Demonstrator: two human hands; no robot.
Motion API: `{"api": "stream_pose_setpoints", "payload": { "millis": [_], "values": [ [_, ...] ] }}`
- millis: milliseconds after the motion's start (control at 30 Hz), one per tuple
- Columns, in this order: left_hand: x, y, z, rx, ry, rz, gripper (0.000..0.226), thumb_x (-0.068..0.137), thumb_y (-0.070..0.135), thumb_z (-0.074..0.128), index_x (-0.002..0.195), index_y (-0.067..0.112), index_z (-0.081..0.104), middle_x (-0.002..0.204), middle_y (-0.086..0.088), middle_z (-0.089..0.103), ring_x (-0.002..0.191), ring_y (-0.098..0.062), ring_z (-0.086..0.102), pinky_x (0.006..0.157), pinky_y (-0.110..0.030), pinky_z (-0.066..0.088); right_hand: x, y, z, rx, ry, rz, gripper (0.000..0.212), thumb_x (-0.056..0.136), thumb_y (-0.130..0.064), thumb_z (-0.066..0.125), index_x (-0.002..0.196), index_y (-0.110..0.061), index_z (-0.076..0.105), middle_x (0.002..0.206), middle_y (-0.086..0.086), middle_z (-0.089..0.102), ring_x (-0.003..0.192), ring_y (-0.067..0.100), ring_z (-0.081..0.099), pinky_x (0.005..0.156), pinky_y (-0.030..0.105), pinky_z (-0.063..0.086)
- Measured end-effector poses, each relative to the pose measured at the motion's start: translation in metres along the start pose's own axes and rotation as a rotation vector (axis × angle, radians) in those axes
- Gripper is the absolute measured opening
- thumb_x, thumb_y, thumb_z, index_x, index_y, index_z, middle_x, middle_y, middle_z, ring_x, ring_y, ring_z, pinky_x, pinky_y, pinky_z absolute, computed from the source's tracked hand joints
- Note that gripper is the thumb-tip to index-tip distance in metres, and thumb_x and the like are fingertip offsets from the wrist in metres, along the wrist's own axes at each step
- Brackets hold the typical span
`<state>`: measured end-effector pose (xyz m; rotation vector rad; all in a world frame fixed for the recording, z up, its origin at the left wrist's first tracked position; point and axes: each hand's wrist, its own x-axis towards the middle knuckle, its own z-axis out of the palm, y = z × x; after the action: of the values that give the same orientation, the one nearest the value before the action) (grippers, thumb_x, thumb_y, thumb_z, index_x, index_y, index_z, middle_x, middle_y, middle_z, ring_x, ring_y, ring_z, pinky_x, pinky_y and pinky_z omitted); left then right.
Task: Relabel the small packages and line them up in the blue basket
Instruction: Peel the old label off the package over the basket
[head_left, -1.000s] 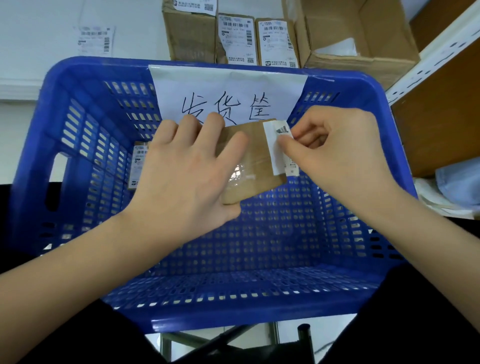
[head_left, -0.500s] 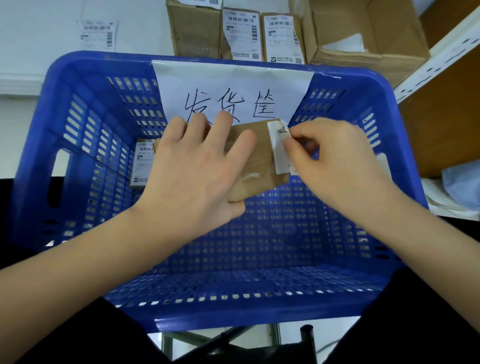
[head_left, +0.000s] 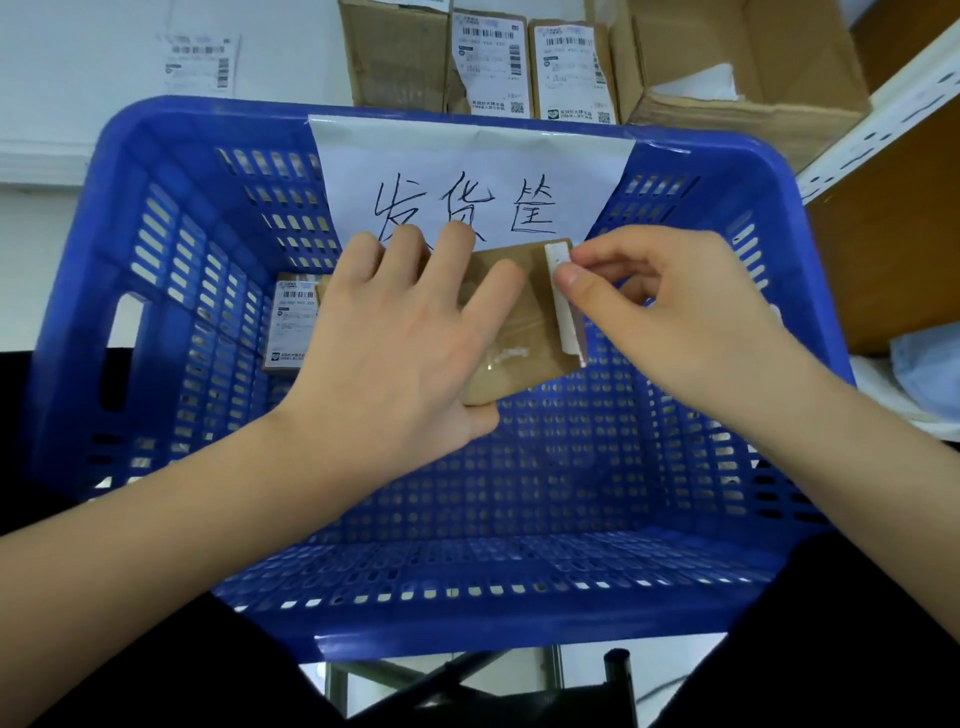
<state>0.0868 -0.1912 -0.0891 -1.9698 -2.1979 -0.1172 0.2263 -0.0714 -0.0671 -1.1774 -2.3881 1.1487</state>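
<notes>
- Fingers (head_left: 452, 249) of the left hand (head_left: 395, 343) are curled over the far edge of a small brown package (head_left: 524, 332), which is gripped above the middle of the blue basket (head_left: 519, 629).
- Thumb and forefinger of the right hand (head_left: 675, 312) are pinched on a white label (head_left: 562, 296) standing up along the package's right edge.
- The step in hand is judged to be the relabelling itself; whether the label is being peeled off or pressed down cannot be told.
- One labelled package (head_left: 291, 322) is seen lying at the basket's far left, so the row is barely begun.
- Next, a steady hold from the left hand and a clean pull or smoothing along the edge would be called for.
- Beyond the basket's far rim, more labelled boxes (head_left: 488, 62) are stood beside an open carton (head_left: 743, 67).
</notes>
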Motion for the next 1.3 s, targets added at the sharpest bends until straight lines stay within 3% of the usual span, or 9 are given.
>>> {"api": "stream_pose_setpoints", "payload": {
  "millis": [200, 433, 700, 767, 833, 1000, 1100, 1167, 1300],
  "values": [
    [-0.001, 0.001, 0.003, -0.01, 0.009, 0.023, 0.064, 0.051, 0.04, 0.073, 0.101, 0.005, 0.056, 0.095, -0.019, 0.056, 0.069, -0.03, 0.048, 0.062, -0.039, 0.032, 0.0, 0.003, 0.01, -0.071, 0.049, 0.017, 0.02, 0.086, -0.039, 0.065, 0.088, -0.02, 0.06, 0.07, -0.01, 0.062, 0.063, 0.007, 0.053, 0.071, 0.041, 0.051],
    [-0.005, 0.001, 0.002, -0.025, 0.008, 0.035, 0.065, 0.051, 0.04, 0.073, 0.102, 0.006, 0.053, 0.096, -0.018, 0.056, 0.069, -0.03, 0.048, 0.062, -0.039, 0.031, -0.003, 0.01, 0.015, -0.092, 0.078, 0.003, 0.022, 0.087, -0.035, 0.064, 0.079, -0.015, 0.059, 0.065, -0.01, 0.057, 0.062, 0.01, 0.052, 0.068, 0.043, 0.05],
    [-0.007, -0.001, -0.005, -0.077, 0.043, 0.025, 0.061, 0.055, 0.043, 0.067, 0.102, 0.008, 0.054, 0.097, -0.017, 0.057, 0.07, -0.03, 0.047, 0.063, -0.039, 0.028, -0.004, 0.011, 0.012, 0.085, 0.079, -0.015, 0.03, 0.092, -0.017, 0.061, 0.066, -0.014, 0.046, 0.052, -0.006, 0.042, 0.048, 0.005, 0.038, 0.05, 0.014, 0.031],
    [-0.008, -0.006, -0.008, -0.122, 0.046, 0.017, 0.06, 0.057, 0.046, 0.061, 0.103, 0.008, 0.056, 0.097, -0.016, 0.058, 0.071, -0.03, 0.049, 0.063, -0.038, 0.028, -0.004, 0.01, 0.008, 0.22, 0.037, -0.005, 0.027, 0.092, -0.015, 0.06, 0.069, -0.004, 0.05, 0.055, 0.006, 0.046, 0.051, 0.006, 0.039, 0.052, 0.016, 0.033],
    [-0.008, -0.01, -0.009, -0.152, 0.056, 0.022, 0.063, 0.057, 0.048, 0.061, 0.105, 0.008, 0.057, 0.1, -0.015, 0.059, 0.072, -0.031, 0.05, 0.064, -0.038, 0.03, -0.003, 0.009, 0.003, 0.327, -0.01, -0.023, 0.031, 0.09, -0.018, 0.062, 0.078, 0.009, 0.053, 0.063, 0.024, 0.049, 0.06, 0.021, 0.043, 0.06, 0.029, 0.037],
    [-0.006, -0.017, -0.012, -0.236, 0.104, 0.048, 0.065, 0.06, 0.051, 0.062, 0.11, 0.012, 0.047, 0.103, -0.015, 0.059, 0.077, -0.033, 0.054, 0.065, -0.04, 0.034, -0.001, 0.006, -0.01, 0.577, -0.142, -0.03, 0.042, 0.082, -0.02, 0.056, 0.092, 0.021, 0.05, 0.084, 0.046, 0.047, 0.078, 0.028, 0.046, 0.072, 0.038, 0.042],
    [-0.004, -0.02, -0.014, -0.283, 0.122, 0.064, 0.066, 0.059, 0.052, 0.061, 0.111, 0.013, 0.043, 0.105, -0.015, 0.059, 0.079, -0.034, 0.055, 0.066, -0.042, 0.037, -0.001, 0.006, -0.017, 0.705, -0.228, -0.019, 0.046, 0.085, -0.02, 0.061, 0.103, 0.022, 0.049, 0.086, 0.036, 0.054, 0.08, 0.03, 0.053, 0.074, 0.027, 0.051],
    [-0.002, -0.021, -0.015, -0.298, 0.121, 0.073, 0.067, 0.059, 0.053, 0.06, 0.111, 0.014, 0.042, 0.106, -0.015, 0.059, 0.08, -0.035, 0.055, 0.067, -0.044, 0.039, -0.002, 0.005, -0.02, 0.776, -0.267, 0.004, 0.049, 0.083, -0.019, 0.053, 0.11, 0.021, 0.048, 0.091, 0.022, 0.059, 0.081, 0.028, 0.057, 0.075, 0.028, 0.052],
    [-0.001, -0.022, -0.016, -0.305, 0.125, 0.096, 0.068, 0.059, 0.053, 0.063, 0.111, 0.014, 0.042, 0.107, -0.014, 0.059, 0.08, -0.034, 0.054, 0.067, -0.045, 0.039, -0.002, 0.005, -0.024, 0.83, -0.326, 0.026, 0.061, 0.081, -0.024, 0.052, 0.12, 0.023, 0.041, 0.104, 0.022, 0.055, 0.093, 0.032, 0.051, 0.079, 0.031, 0.049]
  ]
}}
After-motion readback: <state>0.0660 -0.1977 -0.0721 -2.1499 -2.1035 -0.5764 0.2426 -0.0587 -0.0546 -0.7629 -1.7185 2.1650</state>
